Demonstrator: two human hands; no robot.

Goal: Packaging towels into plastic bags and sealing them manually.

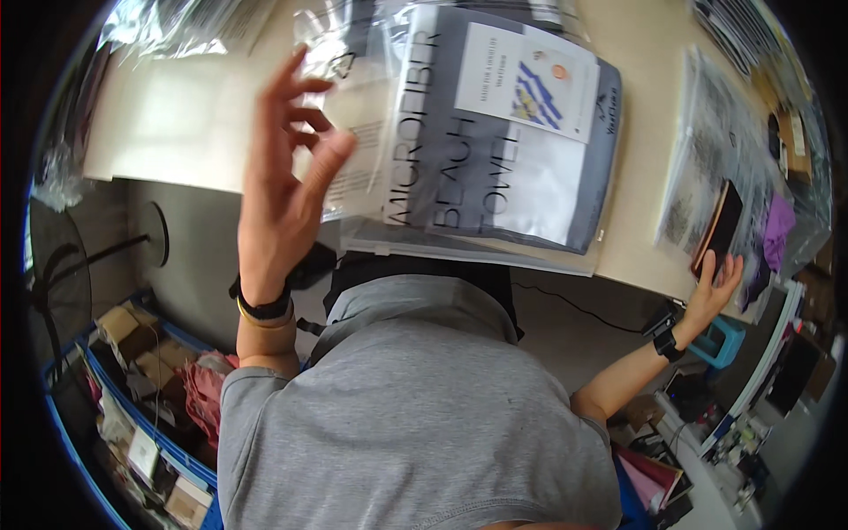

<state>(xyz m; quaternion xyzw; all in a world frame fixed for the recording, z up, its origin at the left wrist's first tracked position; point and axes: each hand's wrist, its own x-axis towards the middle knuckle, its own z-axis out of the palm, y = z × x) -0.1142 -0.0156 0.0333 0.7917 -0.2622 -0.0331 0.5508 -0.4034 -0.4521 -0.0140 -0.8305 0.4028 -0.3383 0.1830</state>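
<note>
Over cream tabletop (168, 132), our left hand (287, 177), fingers apart, hovers beside a flat grey plastic pouch (543, 190); our right hand (714, 284) meets a black rectangular phone (724, 219), grip unclear.

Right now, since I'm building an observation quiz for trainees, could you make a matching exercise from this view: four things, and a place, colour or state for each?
Things
1. Left hand
2. Right hand
3. Large flat package
4. Bin

Descriptions
A. Blue-rimmed, at the lower left
B. At the near end of a phone
C. Grey, with a picture card on it
D. Raised, fingers parted, at the left of the package

Pairs: 1-D, 2-B, 3-C, 4-A
</note>
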